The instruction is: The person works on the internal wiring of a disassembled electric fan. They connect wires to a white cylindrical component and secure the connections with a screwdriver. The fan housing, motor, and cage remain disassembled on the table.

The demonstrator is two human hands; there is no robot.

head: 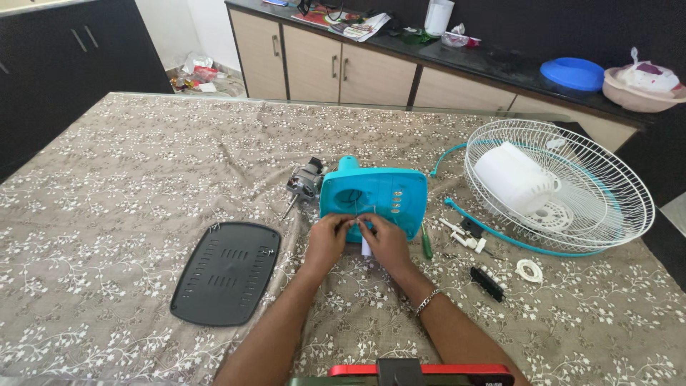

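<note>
A teal plastic fan base housing (382, 196) stands on its side on the patterned tablecloth (128, 171). Both my hands meet at its near lower edge. My left hand (327, 239) and my right hand (386, 241) pinch thin wires there, just above a small white part (366, 249). A metal bracelet circles my right wrist. The fan motor (306, 180) lies just left of the housing, shaft pointing toward me.
A black slotted base plate (227, 273) lies at the left front. At right sit a white wire fan guard (564, 187) with a white cover inside, a green screwdriver (426, 243), small white and black parts (486, 282), and a white ring (529, 270). Cabinets and a cluttered counter stand behind.
</note>
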